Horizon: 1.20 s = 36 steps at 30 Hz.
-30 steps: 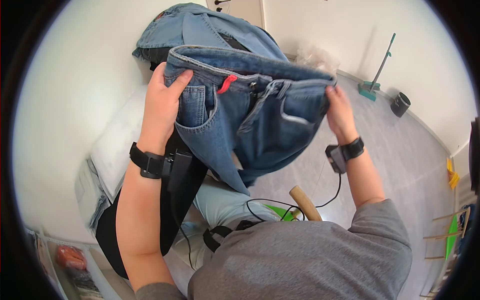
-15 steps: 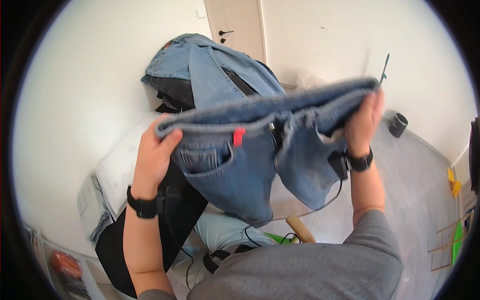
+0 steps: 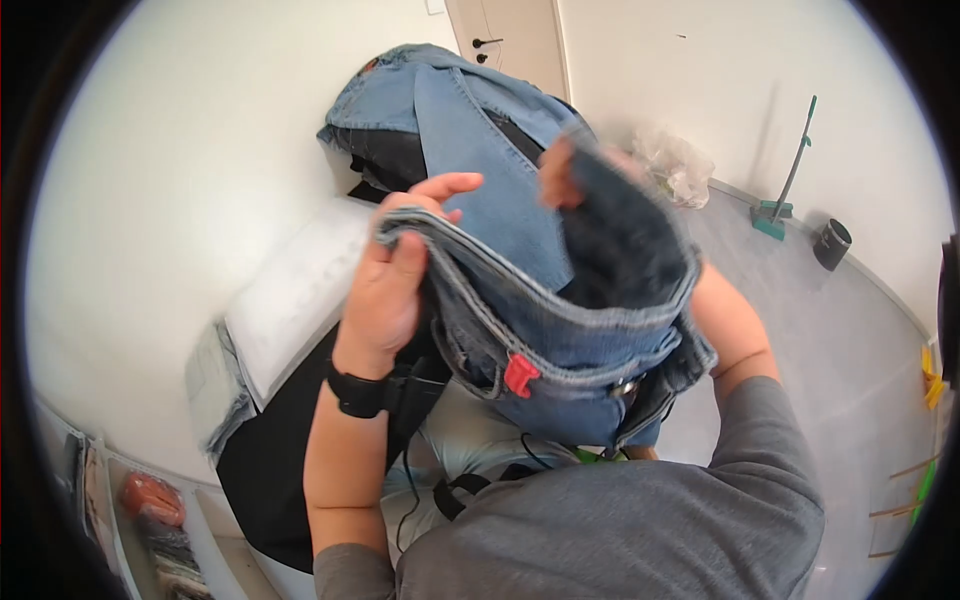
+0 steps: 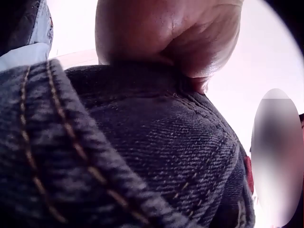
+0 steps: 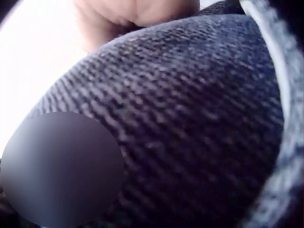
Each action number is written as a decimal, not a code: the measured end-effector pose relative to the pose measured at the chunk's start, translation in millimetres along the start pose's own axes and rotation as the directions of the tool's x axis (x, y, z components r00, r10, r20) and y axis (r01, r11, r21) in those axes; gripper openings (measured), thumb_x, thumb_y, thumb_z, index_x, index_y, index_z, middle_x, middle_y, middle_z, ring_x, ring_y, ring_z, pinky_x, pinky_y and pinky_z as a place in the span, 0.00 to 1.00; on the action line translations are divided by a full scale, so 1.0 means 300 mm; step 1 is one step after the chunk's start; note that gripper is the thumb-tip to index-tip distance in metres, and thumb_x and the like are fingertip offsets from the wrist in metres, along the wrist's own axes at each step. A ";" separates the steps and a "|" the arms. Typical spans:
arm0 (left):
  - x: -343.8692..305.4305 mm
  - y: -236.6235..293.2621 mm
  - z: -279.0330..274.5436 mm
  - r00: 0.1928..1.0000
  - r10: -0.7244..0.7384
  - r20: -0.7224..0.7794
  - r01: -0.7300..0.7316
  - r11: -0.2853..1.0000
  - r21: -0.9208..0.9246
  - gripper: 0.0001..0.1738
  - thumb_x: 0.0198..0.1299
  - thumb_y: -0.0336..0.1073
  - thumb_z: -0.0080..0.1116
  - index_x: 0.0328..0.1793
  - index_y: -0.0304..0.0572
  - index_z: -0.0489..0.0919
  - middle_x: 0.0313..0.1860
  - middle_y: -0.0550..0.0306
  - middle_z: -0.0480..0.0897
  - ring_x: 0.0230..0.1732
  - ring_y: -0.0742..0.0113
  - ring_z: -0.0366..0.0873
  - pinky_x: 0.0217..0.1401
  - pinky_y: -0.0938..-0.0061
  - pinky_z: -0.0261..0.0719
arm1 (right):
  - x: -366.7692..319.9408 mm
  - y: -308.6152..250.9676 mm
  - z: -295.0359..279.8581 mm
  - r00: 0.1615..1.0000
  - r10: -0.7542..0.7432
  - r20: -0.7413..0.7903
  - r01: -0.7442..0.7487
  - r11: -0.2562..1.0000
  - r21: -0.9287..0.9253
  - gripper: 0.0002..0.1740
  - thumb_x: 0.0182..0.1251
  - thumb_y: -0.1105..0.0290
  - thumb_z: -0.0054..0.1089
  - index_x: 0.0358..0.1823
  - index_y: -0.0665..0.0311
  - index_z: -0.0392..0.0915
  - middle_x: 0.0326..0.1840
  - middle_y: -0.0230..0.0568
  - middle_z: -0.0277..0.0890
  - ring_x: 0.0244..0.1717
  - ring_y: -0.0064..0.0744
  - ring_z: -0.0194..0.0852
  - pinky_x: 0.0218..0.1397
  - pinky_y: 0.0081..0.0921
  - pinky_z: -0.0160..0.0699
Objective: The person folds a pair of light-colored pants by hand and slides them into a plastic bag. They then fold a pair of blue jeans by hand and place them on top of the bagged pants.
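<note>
A pair of blue jeans (image 3: 600,345) hangs between both hands, its waistband spread into a loop with the dark inside showing. A red tag (image 3: 520,375) sits by the front pocket, near the metal button. My left hand (image 3: 380,310) pinches the waistband at one side between thumb and fingers, index finger stretched out. At the far side of the loop, my right hand (image 3: 560,175) grips the waistband; it is blurred, and the cloth hides its wrist. The left wrist view shows the left hand (image 4: 166,33) over dark denim, the right wrist view the right hand (image 5: 137,12) at the cloth's edge.
Light-blue denim garments (image 3: 400,95) lie heaped ahead. To the left are a white surface (image 3: 290,290), folded pale jeans (image 3: 215,390) and a black surface (image 3: 270,480). A broom (image 3: 775,215) and black bin (image 3: 832,245) stand on the floor at right.
My right hand has swung up, then inward and away toward the left hand, folding the waistband from a stretched line into an open loop. My left hand keeps its hold.
</note>
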State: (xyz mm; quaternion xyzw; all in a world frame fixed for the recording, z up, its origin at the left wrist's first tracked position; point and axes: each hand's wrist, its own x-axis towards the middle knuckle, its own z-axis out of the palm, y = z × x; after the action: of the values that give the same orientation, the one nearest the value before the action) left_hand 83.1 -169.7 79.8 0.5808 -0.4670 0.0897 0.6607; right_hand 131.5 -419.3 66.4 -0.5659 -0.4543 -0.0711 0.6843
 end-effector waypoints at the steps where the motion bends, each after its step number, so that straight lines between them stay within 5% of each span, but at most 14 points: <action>1: 0.004 -0.030 -0.002 1.000 -0.002 0.017 0.001 0.999 0.038 0.21 0.67 0.53 0.49 0.48 0.40 0.71 0.66 0.42 0.66 0.64 0.62 0.64 0.68 0.69 0.56 | 0.021 0.063 0.042 0.993 0.111 0.047 -0.118 0.972 0.205 0.21 0.74 0.54 0.41 0.42 0.66 0.74 0.36 0.35 0.74 0.41 0.24 0.70 0.49 0.24 0.70; 2: 0.009 -0.052 -0.001 1.000 -0.003 0.031 0.001 0.997 0.075 0.21 0.67 0.53 0.48 0.49 0.40 0.72 0.68 0.42 0.64 0.65 0.61 0.63 0.69 0.67 0.55 | 0.037 0.118 0.086 0.971 0.209 0.120 -0.240 0.888 0.392 0.19 0.74 0.56 0.43 0.43 0.66 0.74 0.37 0.35 0.74 0.43 0.22 0.71 0.51 0.23 0.70; 4: 0.015 -0.056 0.009 0.999 0.011 0.042 -0.018 0.988 0.151 0.21 0.67 0.52 0.48 0.49 0.41 0.72 0.69 0.41 0.62 0.68 0.59 0.60 0.70 0.65 0.53 | 0.045 0.072 0.207 0.979 0.190 0.071 -0.193 0.980 0.041 0.16 0.74 0.60 0.46 0.48 0.67 0.73 0.43 0.34 0.75 0.48 0.18 0.70 0.55 0.21 0.70; 7: 0.009 -0.042 -0.020 0.997 0.032 0.070 -0.054 0.939 0.340 0.20 0.67 0.52 0.49 0.50 0.42 0.73 0.71 0.40 0.58 0.73 0.55 0.52 0.72 0.62 0.49 | 0.017 0.061 0.256 0.971 0.176 0.159 -0.235 0.808 0.541 0.15 0.75 0.61 0.46 0.55 0.61 0.69 0.47 0.28 0.72 0.47 0.11 0.68 0.49 0.12 0.70; 10: -0.004 -0.033 -0.042 0.994 0.033 0.103 -0.076 0.887 0.455 0.19 0.67 0.51 0.50 0.51 0.43 0.74 0.73 0.39 0.55 0.77 0.51 0.45 0.73 0.59 0.48 | 0.012 0.036 0.259 0.946 0.293 0.136 -0.322 0.825 0.465 0.16 0.76 0.59 0.43 0.54 0.61 0.69 0.44 0.25 0.72 0.44 0.10 0.68 0.47 0.12 0.70; 14: -0.007 -0.041 -0.048 0.990 0.001 0.143 -0.080 0.832 0.549 0.21 0.68 0.53 0.46 0.50 0.44 0.73 0.76 0.41 0.50 0.67 0.58 0.61 0.69 0.63 0.54 | 0.001 0.029 0.260 0.924 0.369 0.100 -0.377 0.840 0.390 0.18 0.77 0.57 0.40 0.54 0.63 0.68 0.43 0.25 0.71 0.44 0.11 0.68 0.48 0.12 0.70; 20: -0.004 -0.053 -0.032 0.980 0.026 0.195 -0.139 0.793 0.593 0.19 0.67 0.51 0.49 0.51 0.43 0.72 0.75 0.42 0.51 0.69 0.55 0.58 0.70 0.61 0.53 | -0.021 0.097 0.258 0.982 0.189 0.017 -0.187 0.948 0.259 0.17 0.77 0.57 0.40 0.52 0.62 0.68 0.41 0.25 0.69 0.44 0.12 0.66 0.48 0.14 0.68; 22: -0.012 -0.070 -0.041 0.993 0.043 0.114 -0.110 0.717 0.688 0.20 0.66 0.48 0.51 0.57 0.44 0.71 0.75 0.44 0.52 0.71 0.55 0.57 0.71 0.61 0.52 | -0.002 0.165 0.215 0.984 0.177 -0.010 -0.172 0.968 0.182 0.16 0.77 0.58 0.38 0.47 0.63 0.69 0.40 0.27 0.68 0.43 0.16 0.65 0.46 0.19 0.68; 24: -0.018 -0.061 -0.051 0.999 0.019 -0.026 0.005 0.716 0.698 0.22 0.67 0.48 0.49 0.61 0.43 0.69 0.74 0.45 0.56 0.71 0.56 0.58 0.72 0.62 0.51 | 0.048 0.192 0.187 0.930 0.023 -0.368 -0.184 0.893 -0.410 0.19 0.76 0.61 0.38 0.38 0.72 0.70 0.37 0.50 0.73 0.41 0.38 0.71 0.47 0.32 0.69; 26: -0.020 -0.027 -0.066 0.987 -0.009 -0.160 0.119 0.711 0.693 0.24 0.68 0.47 0.47 0.64 0.43 0.68 0.72 0.46 0.59 0.70 0.57 0.59 0.72 0.63 0.50 | 0.087 0.188 0.128 0.862 0.033 -0.506 -0.270 0.875 -0.403 0.21 0.74 0.61 0.38 0.39 0.75 0.70 0.37 0.59 0.73 0.41 0.48 0.71 0.49 0.35 0.68; 28: -0.009 0.058 -0.072 0.962 -0.239 -0.135 0.274 0.830 0.485 0.28 0.70 0.51 0.42 0.68 0.40 0.65 0.68 0.48 0.66 0.69 0.61 0.62 0.72 0.65 0.50 | 0.105 0.127 0.105 0.793 0.132 -0.595 -0.377 0.873 -0.310 0.20 0.76 0.61 0.35 0.43 0.71 0.72 0.39 0.39 0.72 0.42 0.26 0.66 0.51 0.25 0.66; 29: -0.004 0.089 -0.068 0.950 -0.289 -0.121 0.309 0.809 0.499 0.31 0.71 0.54 0.38 0.69 0.36 0.63 0.64 0.49 0.71 0.67 0.60 0.63 0.72 0.67 0.52 | 0.116 0.150 0.084 0.764 0.079 -0.641 -0.342 0.892 -0.297 0.21 0.74 0.60 0.39 0.38 0.75 0.70 0.35 0.55 0.73 0.39 0.41 0.69 0.47 0.32 0.67; 31: 0.018 0.123 -0.024 0.914 -0.386 -0.127 0.397 0.780 0.484 0.33 0.70 0.54 0.42 0.70 0.35 0.62 0.64 0.48 0.71 0.68 0.60 0.63 0.71 0.68 0.54 | 0.111 0.123 0.104 0.756 0.123 -0.643 -0.340 0.913 -0.225 0.20 0.74 0.60 0.39 0.38 0.74 0.70 0.33 0.51 0.71 0.37 0.36 0.67 0.44 0.31 0.66; 36: 0.083 0.096 0.043 0.833 -0.515 -0.203 0.436 0.385 0.813 0.55 0.46 0.58 0.68 0.69 0.24 0.58 0.63 0.30 0.68 0.65 0.48 0.68 0.65 0.67 0.66 | 0.057 0.050 0.167 0.766 0.220 -0.604 -0.369 0.920 -0.133 0.17 0.76 0.61 0.38 0.39 0.66 0.72 0.33 0.30 0.67 0.37 0.18 0.60 0.44 0.20 0.63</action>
State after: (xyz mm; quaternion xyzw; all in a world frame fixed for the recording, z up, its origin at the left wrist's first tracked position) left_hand 70.9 -182.4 115.9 0.9339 -0.2068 0.0835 0.2796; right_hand 123.3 -364.9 65.1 -0.6616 -0.1172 -0.1857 0.7170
